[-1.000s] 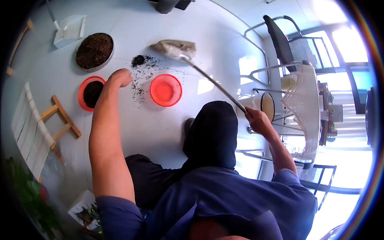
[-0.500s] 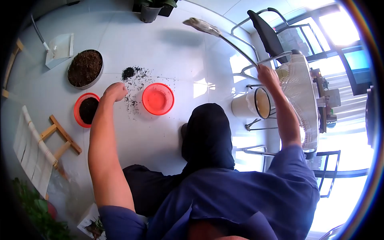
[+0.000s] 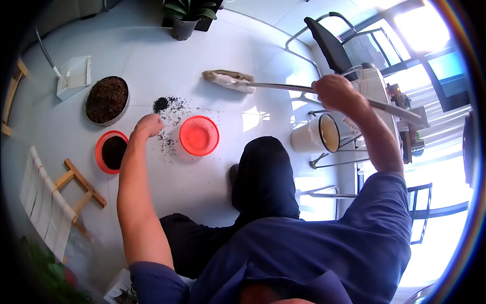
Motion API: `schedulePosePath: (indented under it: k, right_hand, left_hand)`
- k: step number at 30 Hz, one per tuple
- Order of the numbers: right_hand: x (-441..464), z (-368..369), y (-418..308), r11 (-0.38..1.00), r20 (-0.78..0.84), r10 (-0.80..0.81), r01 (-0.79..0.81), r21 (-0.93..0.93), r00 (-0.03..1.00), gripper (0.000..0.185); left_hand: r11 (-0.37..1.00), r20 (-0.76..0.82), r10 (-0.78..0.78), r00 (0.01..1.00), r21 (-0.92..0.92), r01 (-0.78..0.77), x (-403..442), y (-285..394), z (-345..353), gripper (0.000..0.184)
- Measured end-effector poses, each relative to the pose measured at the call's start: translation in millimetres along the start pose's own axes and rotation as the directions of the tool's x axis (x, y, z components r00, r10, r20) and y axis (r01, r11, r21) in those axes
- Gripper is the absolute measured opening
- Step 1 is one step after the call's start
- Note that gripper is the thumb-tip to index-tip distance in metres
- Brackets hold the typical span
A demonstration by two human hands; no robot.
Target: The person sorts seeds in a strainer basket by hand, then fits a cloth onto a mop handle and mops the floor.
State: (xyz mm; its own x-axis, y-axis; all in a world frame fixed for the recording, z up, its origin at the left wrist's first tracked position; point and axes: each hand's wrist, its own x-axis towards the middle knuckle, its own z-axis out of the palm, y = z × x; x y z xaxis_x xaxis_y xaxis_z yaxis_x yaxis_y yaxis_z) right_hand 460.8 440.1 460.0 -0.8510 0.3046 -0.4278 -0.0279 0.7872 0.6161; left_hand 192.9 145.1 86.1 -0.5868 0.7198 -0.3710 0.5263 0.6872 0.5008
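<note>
My right hand (image 3: pixel 335 93) is wrapped round the metal handle of a broom (image 3: pixel 229 81). Its pale, worn head hangs over the floor at the upper middle, and the handle's other end sticks out past my wrist. My left hand (image 3: pixel 149 125) is closed in a fist just left of the spilled dark grains (image 3: pixel 167 109); what it may hold is hidden. To the right of these grains stands a red plastic basket (image 3: pixel 199 136) with nothing visible in it. A red pot of dark soil (image 3: pixel 113 153) sits beside my left forearm.
Behind the red pot is a round pan of brown soil (image 3: pixel 107 100), with a white dustpan (image 3: pixel 74 77) further left. A white bin (image 3: pixel 315 134) stands near the table legs. Also around me are a wooden-framed chair (image 3: pixel 76 187), a black chair (image 3: pixel 331 48) and a potted plant (image 3: pixel 183 29).
My right hand has moved slightly up and left, bringing the broom lower and more level, its head shifted left towards the spill. My left hand stays a fist in nearly the same place.
</note>
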Motion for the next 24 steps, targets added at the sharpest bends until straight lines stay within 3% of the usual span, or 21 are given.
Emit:
schedulePosePath:
  k: [1, 2, 5, 6, 7, 8, 9, 11, 13, 15, 16, 17, 19, 21, 24]
  right_hand:
    - [-8, -11, -2, 0.998, -0.045, -0.055, 0.055, 0.016, 0.997, 0.009]
    - [-8, -25, -2, 0.998, 0.053, -0.014, 0.01, 0.068, 0.998, 0.009]
    - [-17, -61, 4, 0.994, 0.036, 0.031, -0.035, 0.105, 0.999, 0.013]
    - [-18, -58, 18, 0.996, -0.094, 0.004, 0.004, 0.086, 0.996, 0.014]
    - [-23, -69, 26, 0.973, -0.06, 0.075, -0.06, 0.222, 0.995, 0.016]
    - [-22, -65, 52, 0.974, -0.089, -0.024, 0.043, 0.224, 0.996, 0.018]
    - [-29, -84, 46, 0.916, 0.062, 0.146, -0.159, 0.369, 0.987, 0.022]
    - [-35, -75, 66, 0.916, -0.067, 0.185, -0.147, 0.373, 0.981, 0.018]
    - [-41, -44, 89, 0.923, -0.108, 0.236, -0.188, 0.337, 0.966, 0.015]
    - [-47, 9, 93, 0.891, -0.13, 0.364, -0.304, 0.336, 0.922, 0.009]
    - [-51, 43, 92, 0.932, -0.243, 0.235, -0.148, 0.33, 0.941, 0.009]
    - [-59, 51, 59, 0.855, -0.034, 0.392, -0.351, 0.383, 0.919, 0.011]
    - [-71, 132, 40, 0.775, -0.059, 0.443, -0.349, 0.527, 0.894, 0.017]
    - [-91, 166, 0, 0.666, -0.017, 0.566, -0.445, 0.598, 0.824, 0.022]
    - [-115, 217, -39, 0.537, 0.169, 0.581, -0.531, 0.656, 0.796, 0.026]
  left_hand:
    - [1.0, 0.018, -0.004, 1.0, 0.006, 0.004, 4, 3, 3, 0.027]
    - [0.999, 0.066, 0.04, 0.997, 0.017, -0.042, 7, 6, 5, 0.027]
    - [0.997, 0.136, 0.081, 0.987, -0.014, -0.08, -4, 12, 13, 0.027]
    - [0.995, 0.139, 0.092, 0.986, -0.053, -0.086, -9, 13, 11, 0.027]
    - [0.996, 0.147, 0.082, 0.986, -0.054, -0.075, -13, 10, 12, 0.027]
    - [0.996, 0.141, 0.09, 0.986, -0.038, -0.085, -17, 6, 14, 0.027]
    - [0.995, 0.134, 0.097, 0.986, -0.022, -0.095, -21, 2, 15, 0.027]
    - [0.996, 0.087, 0.091, 0.992, -0.019, -0.09, -25, -9, 24, 0.027]
    - [0.993, 0.199, -0.092, 0.976, -0.053, 0.104, -31, -2, 19, 0.026]
    - [0.986, 0.264, -0.117, 0.958, -0.088, 0.144, -22, -10, 35, 0.028]
    - [0.975, 0.306, -0.141, 0.941, -0.122, 0.186, -14, -13, 41, 0.029]
    - [0.975, 0.316, -0.142, 0.938, -0.119, 0.188, -8, -11, 48, 0.029]
    - [0.913, 0.276, -0.16, 0.948, -0.323, 0.248, 0, -9, 60, 0.034]
    - [0.886, 0.256, -0.191, 0.947, -0.37, 0.279, 7, 3, 66, 0.036]
    - [0.856, 0.233, -0.244, 0.941, -0.405, 0.322, 16, 28, 77, 0.038]
